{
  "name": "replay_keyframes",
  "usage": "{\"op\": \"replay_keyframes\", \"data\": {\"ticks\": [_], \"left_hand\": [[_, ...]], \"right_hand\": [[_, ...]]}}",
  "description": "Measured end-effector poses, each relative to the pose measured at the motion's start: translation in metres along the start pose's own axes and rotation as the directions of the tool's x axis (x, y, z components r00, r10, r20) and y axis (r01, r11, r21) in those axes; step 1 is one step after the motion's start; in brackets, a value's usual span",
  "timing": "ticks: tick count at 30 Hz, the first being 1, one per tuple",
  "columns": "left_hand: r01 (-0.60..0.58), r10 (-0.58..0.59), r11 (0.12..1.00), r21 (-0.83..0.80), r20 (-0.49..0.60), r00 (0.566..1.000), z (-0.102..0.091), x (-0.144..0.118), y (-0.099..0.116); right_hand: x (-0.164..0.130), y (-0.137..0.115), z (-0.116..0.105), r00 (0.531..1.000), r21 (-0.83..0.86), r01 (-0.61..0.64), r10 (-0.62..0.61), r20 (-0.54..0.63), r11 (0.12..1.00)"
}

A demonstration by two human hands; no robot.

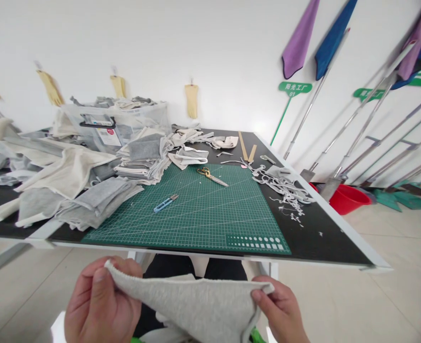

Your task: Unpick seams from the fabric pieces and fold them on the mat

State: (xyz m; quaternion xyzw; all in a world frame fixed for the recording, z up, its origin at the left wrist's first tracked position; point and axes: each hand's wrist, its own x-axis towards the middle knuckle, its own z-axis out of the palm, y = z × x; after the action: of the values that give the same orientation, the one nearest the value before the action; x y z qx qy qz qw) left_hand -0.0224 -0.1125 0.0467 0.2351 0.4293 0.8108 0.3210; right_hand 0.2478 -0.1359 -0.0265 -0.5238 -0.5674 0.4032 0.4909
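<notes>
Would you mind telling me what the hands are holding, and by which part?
Both hold one grey cloth piece: the left hand pinches its upper left corner, the right hand its upper right corner.

Single head-worn view, looking forward and down across the table (339, 247); cutting mat (196, 214) close at 12 o'clock, wall (196, 43) far behind, hands at the bottom edge, nearest of all.

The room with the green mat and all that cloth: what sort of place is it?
Probably a small sewing or textile workshop. A green cutting mat carries scissors, piles of cut fabric pieces cover the table, and mop poles lean against the wall.
</notes>
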Motion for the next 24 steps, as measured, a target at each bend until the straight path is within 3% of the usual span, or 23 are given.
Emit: {"op": "replay_keyframes", "data": {"ticks": [2, 4, 6, 7, 10, 13, 15, 18, 21, 24], "left_hand": [[-0.037, 0.033, 0.997, 0.062, 0.074, 0.997, -0.006, 0.0, -0.008], [-0.126, 0.085, 0.963, 0.238, 0.175, 0.981, -0.014, 0.002, -0.019], [-0.293, 0.112, 0.835, 0.466, 0.378, 0.919, -0.022, 0.005, -0.029], [-0.392, 0.087, 0.755, 0.525, 0.513, 0.854, -0.025, 0.006, -0.032], [-0.623, -0.035, 0.631, 0.463, 0.819, 0.573, -0.025, 0.005, -0.036], [-0.713, -0.036, 0.638, 0.29, 0.937, 0.348, -0.016, -0.005, -0.033], [-0.717, -0.021, 0.666, 0.206, 0.966, 0.259, -0.009, -0.013, -0.031], [-0.688, -0.028, 0.706, 0.168, 0.977, 0.209, -0.002, -0.022, -0.031], [-0.636, -0.056, 0.751, 0.179, 0.976, 0.209, 0.001, -0.025, -0.032], [-0.604, -0.073, 0.773, 0.193, 0.973, 0.218, 0.004, -0.026, -0.032]], "right_hand": [[-0.003, 0.004, 0.005, 0.989, 0.182, -0.087, 0.106, -0.102, 0.979], [-0.008, 0.0, 0.011, 0.977, 0.256, -0.163, 0.191, -0.091, 0.953], [-0.013, -0.007, 0.015, 0.972, 0.216, -0.192, 0.216, -0.093, 0.957], [-0.015, -0.011, 0.018, 0.972, 0.176, -0.195, 0.214, -0.096, 0.965], [-0.019, -0.019, 0.027, 0.978, 0.057, -0.2, 0.203, -0.044, 0.978], [-0.015, -0.028, 0.038, 0.987, -0.051, -0.154, 0.156, 0.043, 0.987], [-0.01, -0.036, 0.045, 0.991, -0.108, -0.087, 0.097, 0.087, 0.99], [-0.004, -0.047, 0.051, 0.986, -0.117, 0.024, -0.004, 0.168, 0.993], [-0.004, -0.05, 0.052, 0.961, -0.093, 0.11, -0.083, 0.263, 0.99], [-0.006, -0.046, 0.051, 0.969, -0.125, 0.098, -0.066, 0.239, 0.987]]}}
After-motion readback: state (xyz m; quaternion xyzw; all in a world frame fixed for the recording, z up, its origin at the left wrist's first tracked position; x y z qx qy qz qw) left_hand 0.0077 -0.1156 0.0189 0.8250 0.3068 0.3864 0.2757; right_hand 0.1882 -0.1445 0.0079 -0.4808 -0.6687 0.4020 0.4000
